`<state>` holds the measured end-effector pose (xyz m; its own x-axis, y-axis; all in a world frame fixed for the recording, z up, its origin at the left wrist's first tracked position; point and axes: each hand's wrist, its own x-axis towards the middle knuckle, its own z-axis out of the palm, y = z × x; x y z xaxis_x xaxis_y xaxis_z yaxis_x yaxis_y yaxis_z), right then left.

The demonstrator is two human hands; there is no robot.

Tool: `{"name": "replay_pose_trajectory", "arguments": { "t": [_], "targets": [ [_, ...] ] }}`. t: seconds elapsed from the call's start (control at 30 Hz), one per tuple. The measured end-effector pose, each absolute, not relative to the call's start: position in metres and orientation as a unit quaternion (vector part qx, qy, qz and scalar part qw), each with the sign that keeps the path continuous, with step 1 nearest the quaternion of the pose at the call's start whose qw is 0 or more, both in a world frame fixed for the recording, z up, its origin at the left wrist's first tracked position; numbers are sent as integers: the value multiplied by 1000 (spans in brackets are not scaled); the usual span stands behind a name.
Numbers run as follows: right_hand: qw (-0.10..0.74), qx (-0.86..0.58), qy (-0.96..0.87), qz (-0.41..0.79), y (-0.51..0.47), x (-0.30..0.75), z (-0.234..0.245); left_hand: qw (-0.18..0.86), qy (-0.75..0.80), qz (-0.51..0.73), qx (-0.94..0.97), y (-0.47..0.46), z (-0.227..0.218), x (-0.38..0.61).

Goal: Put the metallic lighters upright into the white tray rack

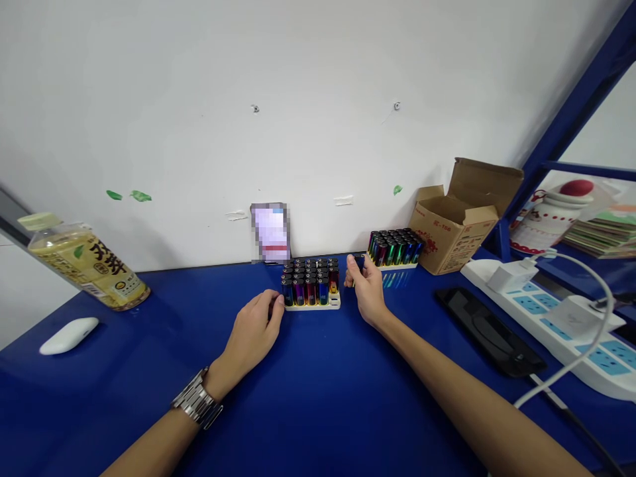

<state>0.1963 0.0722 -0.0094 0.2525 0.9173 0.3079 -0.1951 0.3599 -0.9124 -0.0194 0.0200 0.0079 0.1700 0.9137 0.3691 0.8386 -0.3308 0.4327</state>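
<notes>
A pale tray full of several upright metallic lighters stands on the blue table, near the wall. My left hand rests on the table with its fingers curled against the tray's left end. My right hand is just right of the tray, its fingers pinched on a small dark lighter held above the table. A second tray of lighters stands behind my right hand.
An open cardboard box sits at the back right. A black phone and a white power strip with plugs lie right. A tea bottle and white mouse are left. A small card leans on the wall.
</notes>
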Motion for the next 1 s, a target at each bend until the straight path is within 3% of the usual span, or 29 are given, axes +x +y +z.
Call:
{"name": "replay_pose_trajectory", "arguments": {
  "t": [0.2,1.0],
  "targets": [
    [645,-382,-443,491,65,194,-2,68,576,280,765,20,8,-20],
    [631,-381,-487,469,66,195,-7,67,574,284,765,20,8,-19]
  ]
}}
